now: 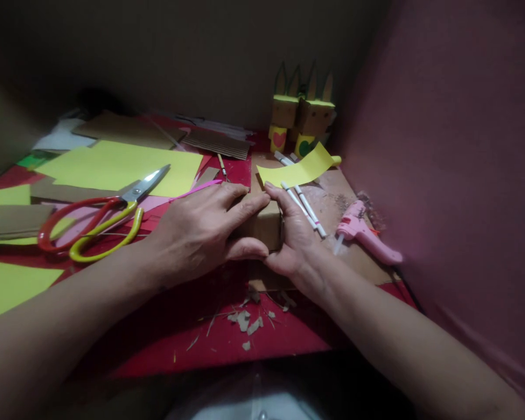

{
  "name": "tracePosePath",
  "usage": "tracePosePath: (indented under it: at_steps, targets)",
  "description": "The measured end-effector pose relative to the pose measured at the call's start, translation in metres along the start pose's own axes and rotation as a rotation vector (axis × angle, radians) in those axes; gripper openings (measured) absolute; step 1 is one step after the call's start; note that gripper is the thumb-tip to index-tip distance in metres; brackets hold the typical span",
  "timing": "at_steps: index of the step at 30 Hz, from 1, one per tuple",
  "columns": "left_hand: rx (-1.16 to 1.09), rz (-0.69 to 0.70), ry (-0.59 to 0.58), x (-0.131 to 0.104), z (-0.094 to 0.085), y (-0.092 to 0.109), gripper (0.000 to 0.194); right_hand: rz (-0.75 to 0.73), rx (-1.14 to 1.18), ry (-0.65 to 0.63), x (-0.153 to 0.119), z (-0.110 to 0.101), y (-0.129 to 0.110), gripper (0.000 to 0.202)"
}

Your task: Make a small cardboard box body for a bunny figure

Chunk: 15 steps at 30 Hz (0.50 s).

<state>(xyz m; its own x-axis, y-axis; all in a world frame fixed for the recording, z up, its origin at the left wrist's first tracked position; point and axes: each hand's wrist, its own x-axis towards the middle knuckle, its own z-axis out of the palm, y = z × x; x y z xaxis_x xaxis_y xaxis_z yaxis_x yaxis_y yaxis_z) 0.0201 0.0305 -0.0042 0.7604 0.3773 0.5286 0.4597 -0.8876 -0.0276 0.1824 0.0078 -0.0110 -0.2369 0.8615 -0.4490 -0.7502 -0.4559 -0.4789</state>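
A small brown cardboard box (269,224) sits between my two hands near the middle of the red table. My left hand (205,227) wraps its left side, with fingers over the top and the thumb along the near face. My right hand (295,236) presses against the right side, its thumb at the near lower corner. Both hands partly hide the box. Beneath it lies a cardboard sheet (262,283). Just behind the hands are a curled yellow paper strip (300,171) and white marker pens (306,210).
Scissors (129,195) with red and yellow handles lie at left on yellow paper (126,160). A pink glue gun (363,230) rests at right beside the wall. Two cardboard figures (285,114) with pointed ears stand behind. Cardboard scraps (244,321) litter the front.
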Motion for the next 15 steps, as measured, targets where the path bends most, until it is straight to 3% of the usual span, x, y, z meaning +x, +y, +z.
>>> tracePosePath:
  at_steps: [7,15]
  targets:
    - [-0.144,-0.045,-0.261,0.001,-0.012,-0.004,0.066,-0.007,0.010,0.026,0.002,0.000,0.000,0.026]
    - [-0.124,-0.030,-0.161,-0.003,-0.012,-0.005,0.056,0.019,0.033,-0.032,-0.005,0.004,0.000,0.024]
